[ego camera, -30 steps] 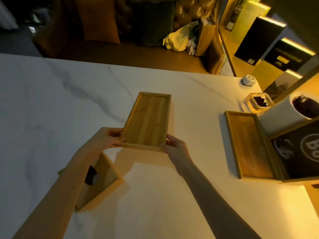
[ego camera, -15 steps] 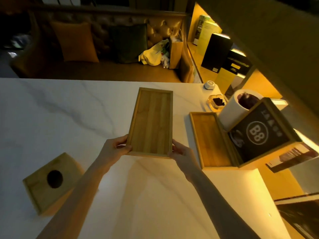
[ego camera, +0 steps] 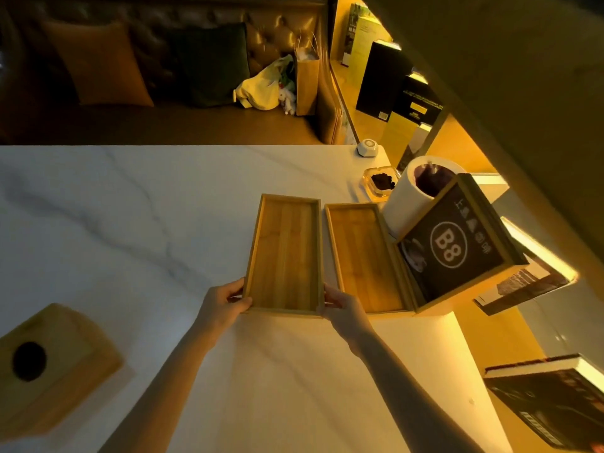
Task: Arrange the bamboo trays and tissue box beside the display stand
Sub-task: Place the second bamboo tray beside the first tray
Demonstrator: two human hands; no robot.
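Observation:
A long bamboo tray lies lengthwise on the white marble table. My left hand grips its near left corner and my right hand grips its near right corner. A second bamboo tray lies just to its right, parallel, with a narrow gap between them. That tray touches the wooden display stand with a black "B8" sign. The bamboo tissue box, with a round dark hole on top, sits at the near left, apart from both hands.
Behind the stand are a white paper roll, a glass ashtray and a small white device. The table's right edge runs close to the stand. A leather sofa with cushions lies beyond the far edge. Books sit on a shelf at the right.
Both hands have carried the held tray to the right, from the table's middle to right beside the second tray. The view has also shifted right and up.

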